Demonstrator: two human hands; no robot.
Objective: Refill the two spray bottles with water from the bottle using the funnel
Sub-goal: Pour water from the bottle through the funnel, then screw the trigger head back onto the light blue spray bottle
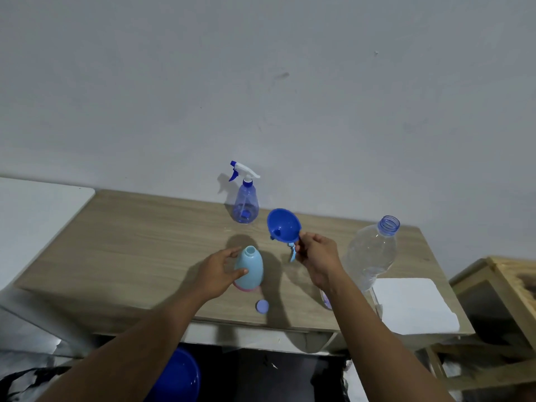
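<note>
Blue funnel (pixel 282 224): where do we locate it?

We locate it in the air above the wood-grain surface (pixel 130 242), held by the right hand (pixel 319 258). The fingers (pixel 307 239) pinch the tab at its rim. The bowl is tilted, with its mouth toward us. It hangs up and to the right of the pale blue spray bottle (pixel 250 268) and does not touch it.

What do we record for the left hand (pixel 219 271)?

Its thumb and fingers are spread and curl round the body of the pale blue spray bottle. That bottle stands upright near the middle of the surface. Its neck is open and carries no spray head.

And the second spray bottle?

We find the clear blue spray bottle (pixel 246 204) upright at the back, against the wall, with its white and blue trigger head fitted. It stands just behind the funnel.

Where is the water supply?

The clear water bottle (pixel 369 253) stands to the right of the right hand, uncapped. We cannot tell how much water it holds. A round cap (pixel 262 306) lies flat near the front edge, just in front of the pale blue spray bottle.

Anything else to log?

A white pad (pixel 412 303) lies at the front right corner, beside the water bottle. A small light blue part (pixel 293 253) shows beside the right hand, but it is partly hidden and we cannot identify it.
</note>
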